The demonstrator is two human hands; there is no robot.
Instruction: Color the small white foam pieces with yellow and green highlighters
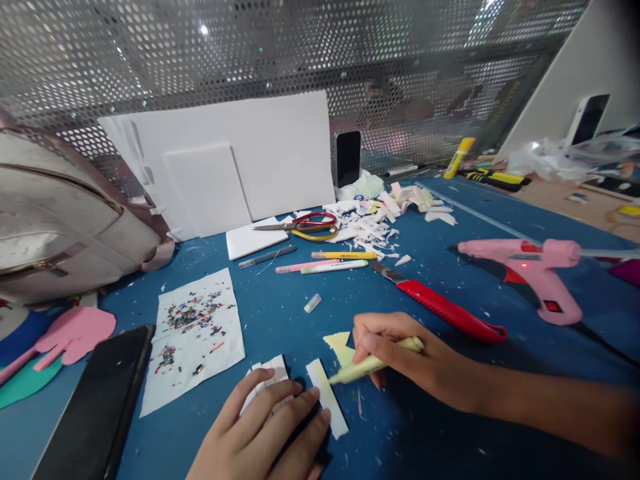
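Note:
My right hand (395,347) is closed around a pale yellow highlighter (367,366). The highlighter's tip meets the edge of a narrow white foam strip (327,399), which carries a faint yellow tint along its upper part. Fingers spread, my left hand (270,427) lies flat, with its fingertips on the strip's left side. Partly under that hand is a white piece with lines on it (265,377). A yellow cut piece (341,348) lies beyond the strip, partly hidden by my right hand. A small clear cap (313,303) rests farther up the blue table.
A red-handled knife (450,310) and a pink glue gun (530,267) lie to the right. Scissors (310,227), several markers (345,255) and white scraps (367,223) are behind. Leftward are a paper with tiny bits (200,360), a phone (95,407) and a bag (65,213).

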